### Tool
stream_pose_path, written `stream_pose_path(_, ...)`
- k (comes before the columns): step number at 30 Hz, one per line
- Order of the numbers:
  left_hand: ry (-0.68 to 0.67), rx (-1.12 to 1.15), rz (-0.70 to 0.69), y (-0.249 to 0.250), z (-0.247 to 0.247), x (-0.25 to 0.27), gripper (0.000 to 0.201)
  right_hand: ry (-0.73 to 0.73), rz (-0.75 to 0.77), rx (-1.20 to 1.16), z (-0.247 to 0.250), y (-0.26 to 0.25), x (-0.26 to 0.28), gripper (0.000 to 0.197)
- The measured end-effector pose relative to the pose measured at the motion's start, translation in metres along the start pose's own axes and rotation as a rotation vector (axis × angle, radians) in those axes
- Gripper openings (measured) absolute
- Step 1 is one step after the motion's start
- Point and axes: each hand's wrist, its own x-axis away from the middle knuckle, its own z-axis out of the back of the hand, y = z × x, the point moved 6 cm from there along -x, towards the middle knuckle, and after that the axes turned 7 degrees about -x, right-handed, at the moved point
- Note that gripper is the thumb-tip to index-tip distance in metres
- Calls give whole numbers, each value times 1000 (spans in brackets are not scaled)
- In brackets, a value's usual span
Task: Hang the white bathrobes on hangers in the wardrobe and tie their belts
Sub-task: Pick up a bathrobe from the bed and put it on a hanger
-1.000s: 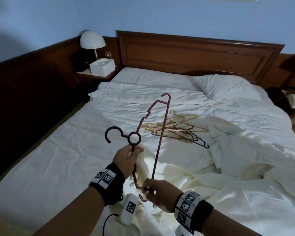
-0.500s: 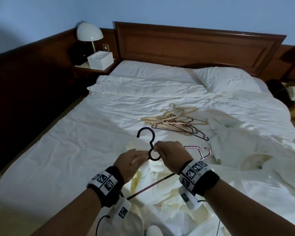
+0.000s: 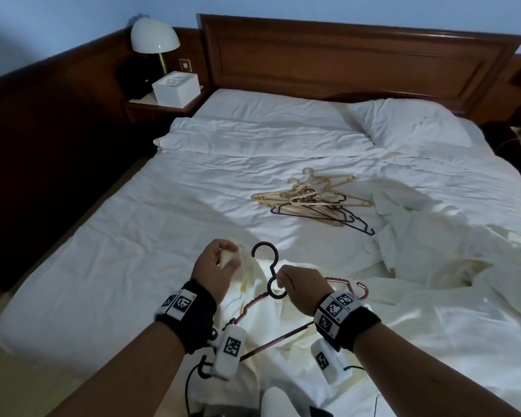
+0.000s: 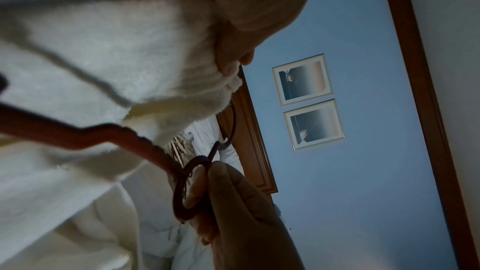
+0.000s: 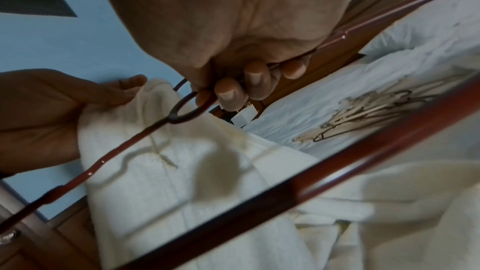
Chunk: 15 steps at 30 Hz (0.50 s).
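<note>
The right hand (image 3: 298,288) covers the right shoulder of the dark red hanger (image 3: 271,284), and its right tip pokes out past the wristband; the bar below runs behind both wrist cameras, so its ends are hard to follow. In the right wrist view the bar crosses the frame as a blur. The lower hem of the white bathrobe (image 3: 286,323) is cut off at the bottom edge of the head view, and no belt can be picked out among the folds.

The right hand has its fingers (image 5: 231,93) curled round the hanger's neck at the ring below the hook, which stands upright. The left hand (image 3: 215,267) pinches a bunched fold of the robe (the collar edge, it seems), lifting it just left of the hook. The robe lies crumpled on the bed (image 3: 133,266) at its near side.

Farther up the bed, well apart from the hands, lies a loose pile of hangers (image 3: 313,203), mostly beige with a few dark ones. More rumpled white cloth (image 3: 433,251) spreads to the right. A pillow (image 3: 409,124) sits by the wooden headboard (image 3: 358,67); a lamp (image 3: 154,36) and a white box (image 3: 176,88) stand on the nightstand at the left.
</note>
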Motion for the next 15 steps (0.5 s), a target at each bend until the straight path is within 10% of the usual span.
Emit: stream_pose_path(15,-107,-1,112,-14,3,2,26,24,51,-174,-24,-2,-1,27)
